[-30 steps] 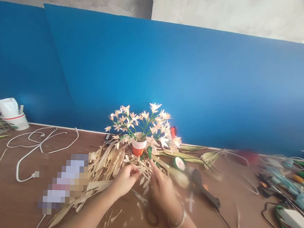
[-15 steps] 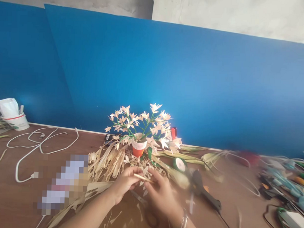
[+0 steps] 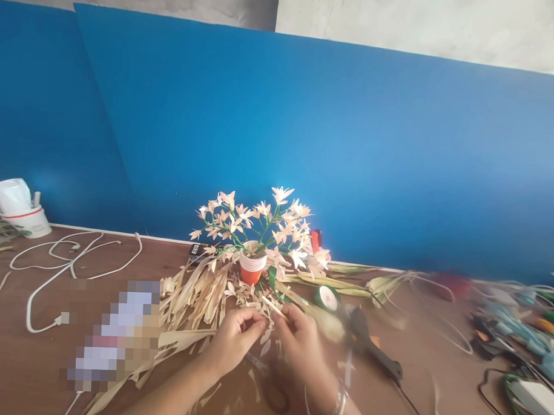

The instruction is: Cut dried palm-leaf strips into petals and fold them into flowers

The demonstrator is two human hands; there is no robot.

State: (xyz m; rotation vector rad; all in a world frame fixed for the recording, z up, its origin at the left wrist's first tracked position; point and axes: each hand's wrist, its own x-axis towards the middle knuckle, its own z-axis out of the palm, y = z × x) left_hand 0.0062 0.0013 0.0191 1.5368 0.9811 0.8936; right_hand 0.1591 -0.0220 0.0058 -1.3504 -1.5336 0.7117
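My right hand (image 3: pixel 302 341) is closed round a thin pale stick (image 3: pixel 270 304), whose tip points up and to the left. Thumb and fingertips of my left hand (image 3: pixel 239 339) are pinched together just left of the stick, apart from it; whatever they hold is too small to make out. Beyond both hands stands an orange and white paper cup (image 3: pixel 252 271) with green-stemmed, cream-pink husk flowers (image 3: pixel 283 234). Small leaf-shaped husk pieces (image 3: pixel 266 337) lie between and behind my hands. Scissors (image 3: pixel 274 395) rest below, partly hidden by my right forearm.
Dried corn husks (image 3: pixel 201 298) spread left of the cup. On the right are a roll of green tape (image 3: pixel 327 299) and a black glue gun (image 3: pixel 374 347) with a cord. White cables (image 3: pixel 70 261) lie left; a cluttered heap (image 3: pixel 518 331) sits far right. A blue panel (image 3: pixel 307 130) stands behind.
My hands have moved apart. The stick, earlier spanning between both hands, is now only in my right hand and tilts more steeply.
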